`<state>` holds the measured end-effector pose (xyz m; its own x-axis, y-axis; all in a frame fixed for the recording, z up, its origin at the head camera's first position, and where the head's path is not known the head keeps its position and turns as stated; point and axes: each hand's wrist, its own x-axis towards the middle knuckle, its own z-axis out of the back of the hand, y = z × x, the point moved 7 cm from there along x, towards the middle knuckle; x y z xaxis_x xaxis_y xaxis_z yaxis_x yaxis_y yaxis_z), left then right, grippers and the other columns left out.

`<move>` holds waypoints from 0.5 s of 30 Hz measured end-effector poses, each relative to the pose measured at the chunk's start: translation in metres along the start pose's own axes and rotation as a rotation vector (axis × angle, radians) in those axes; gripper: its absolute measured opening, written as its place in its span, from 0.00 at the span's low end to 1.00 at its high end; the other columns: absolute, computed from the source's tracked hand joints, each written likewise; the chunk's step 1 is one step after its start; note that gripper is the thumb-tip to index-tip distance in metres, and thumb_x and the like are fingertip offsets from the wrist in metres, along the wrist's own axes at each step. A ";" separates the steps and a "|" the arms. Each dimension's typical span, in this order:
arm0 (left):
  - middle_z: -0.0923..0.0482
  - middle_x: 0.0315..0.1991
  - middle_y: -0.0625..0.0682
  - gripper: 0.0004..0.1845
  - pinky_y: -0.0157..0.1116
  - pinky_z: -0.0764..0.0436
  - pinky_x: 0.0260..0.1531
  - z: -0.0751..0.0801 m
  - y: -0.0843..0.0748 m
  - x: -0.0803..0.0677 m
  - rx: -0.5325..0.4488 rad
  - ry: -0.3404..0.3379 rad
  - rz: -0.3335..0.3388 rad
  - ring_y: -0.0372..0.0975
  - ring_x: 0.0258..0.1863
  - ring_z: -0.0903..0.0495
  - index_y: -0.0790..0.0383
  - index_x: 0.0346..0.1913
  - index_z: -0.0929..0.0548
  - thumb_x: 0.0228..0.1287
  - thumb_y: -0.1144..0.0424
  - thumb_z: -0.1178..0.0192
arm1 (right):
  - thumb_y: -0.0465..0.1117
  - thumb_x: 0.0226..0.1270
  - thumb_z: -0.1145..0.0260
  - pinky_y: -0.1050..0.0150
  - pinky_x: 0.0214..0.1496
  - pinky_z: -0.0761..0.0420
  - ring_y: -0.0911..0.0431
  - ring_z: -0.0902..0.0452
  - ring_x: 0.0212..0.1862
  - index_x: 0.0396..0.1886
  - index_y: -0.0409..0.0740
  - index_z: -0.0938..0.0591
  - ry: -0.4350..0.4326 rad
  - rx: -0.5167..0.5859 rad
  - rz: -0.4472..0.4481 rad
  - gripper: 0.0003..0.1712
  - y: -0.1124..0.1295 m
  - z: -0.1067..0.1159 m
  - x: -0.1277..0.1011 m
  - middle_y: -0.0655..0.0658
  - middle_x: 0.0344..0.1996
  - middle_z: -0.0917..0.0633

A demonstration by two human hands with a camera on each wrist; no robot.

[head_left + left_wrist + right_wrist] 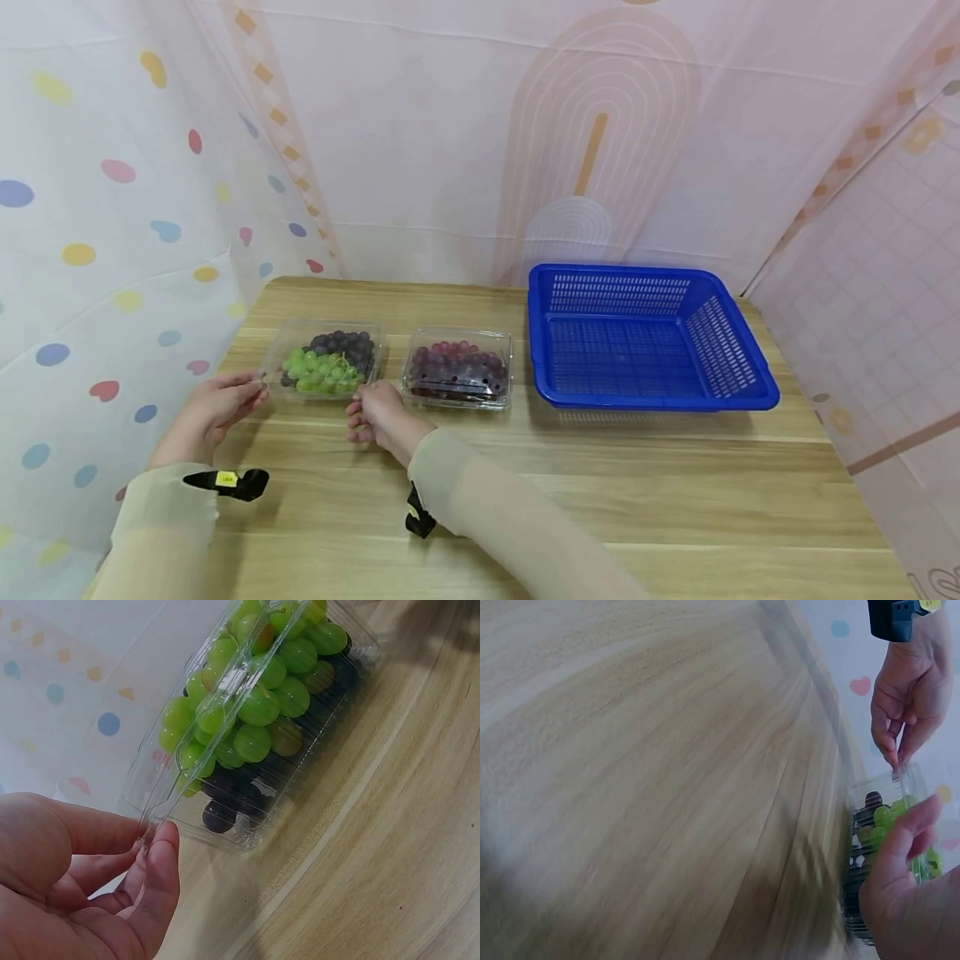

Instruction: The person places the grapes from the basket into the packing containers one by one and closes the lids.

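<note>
At the left of the table stands a clear plastic clamshell box point(296, 333) with green grapes point(318, 372) in front of dark grapes point(342, 343). My left hand point(222, 406) pinches the rim at the box's near left corner; in the left wrist view, thumb and fingertips point(166, 836) meet on that clear edge. At the near right corner, my right hand point(386, 418) has thumb and forefinger at the rim, the other fingers curled below. The right wrist view shows this hand point(907, 900) overlapping the box, its grip partly hidden.
Just right of my right hand sits a second clear box point(495, 343) of reddish grapes point(459, 367), its lid down. A blue perforated basket point(615, 350) stands farther right on the wooden table point(637, 492). Patterned curtains point(420, 125) hang behind and at both sides.
</note>
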<state>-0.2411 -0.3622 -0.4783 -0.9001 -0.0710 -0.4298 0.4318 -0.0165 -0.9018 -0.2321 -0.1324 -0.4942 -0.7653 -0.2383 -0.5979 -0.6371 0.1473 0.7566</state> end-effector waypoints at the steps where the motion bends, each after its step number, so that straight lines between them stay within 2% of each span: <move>1: 0.18 0.27 0.38 0.07 0.25 0.18 0.35 0.000 0.000 0.000 0.003 -0.002 -0.001 0.29 0.30 0.19 0.58 0.46 0.26 0.69 0.69 0.51 | 0.45 0.76 0.52 0.66 0.15 0.27 0.59 0.35 0.16 0.37 0.42 0.28 0.015 -0.013 -0.015 0.12 -0.001 -0.001 0.000 0.46 0.22 0.26; 5: 0.18 0.27 0.39 0.08 0.25 0.18 0.35 0.000 0.000 0.000 0.003 0.001 0.000 0.29 0.30 0.19 0.59 0.47 0.26 0.69 0.69 0.50 | 0.51 0.76 0.53 0.62 0.22 0.24 0.58 0.32 0.17 0.40 0.40 0.26 0.073 -0.077 -0.078 0.19 -0.008 -0.003 -0.003 0.46 0.22 0.25; 8: 0.18 0.28 0.39 0.09 0.25 0.18 0.35 0.000 0.000 0.000 0.000 0.012 0.004 0.29 0.30 0.19 0.61 0.50 0.27 0.69 0.69 0.50 | 0.51 0.75 0.51 0.59 0.25 0.23 0.56 0.31 0.18 0.44 0.38 0.26 0.141 -0.138 -0.107 0.20 -0.011 -0.005 -0.008 0.45 0.23 0.24; 9: 0.18 0.28 0.39 0.12 0.25 0.18 0.35 -0.001 0.000 0.000 0.005 0.017 0.005 0.29 0.30 0.19 0.65 0.54 0.28 0.70 0.69 0.51 | 0.50 0.74 0.50 0.57 0.27 0.21 0.56 0.30 0.18 0.45 0.38 0.26 0.167 -0.167 -0.110 0.19 -0.011 -0.007 -0.009 0.45 0.23 0.24; 12: 0.18 0.28 0.39 0.22 0.25 0.18 0.35 -0.002 -0.001 0.000 0.023 0.029 0.006 0.28 0.31 0.19 0.74 0.64 0.37 0.70 0.68 0.52 | 0.46 0.73 0.47 0.59 0.23 0.21 0.55 0.29 0.18 0.46 0.38 0.25 0.237 -0.268 -0.088 0.15 -0.007 -0.009 -0.016 0.46 0.24 0.24; 15: 0.19 0.29 0.38 0.29 0.25 0.19 0.36 -0.002 0.000 -0.001 0.063 0.034 0.006 0.28 0.31 0.19 0.80 0.69 0.49 0.72 0.67 0.54 | 0.41 0.70 0.43 0.62 0.18 0.21 0.55 0.29 0.20 0.42 0.42 0.26 0.280 -0.368 -0.026 0.08 0.004 -0.010 -0.028 0.44 0.28 0.22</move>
<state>-0.2408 -0.3599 -0.4778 -0.8984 -0.0369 -0.4375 0.4391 -0.0791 -0.8950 -0.2125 -0.1345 -0.4724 -0.6632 -0.4948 -0.5616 -0.5419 -0.2002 0.8163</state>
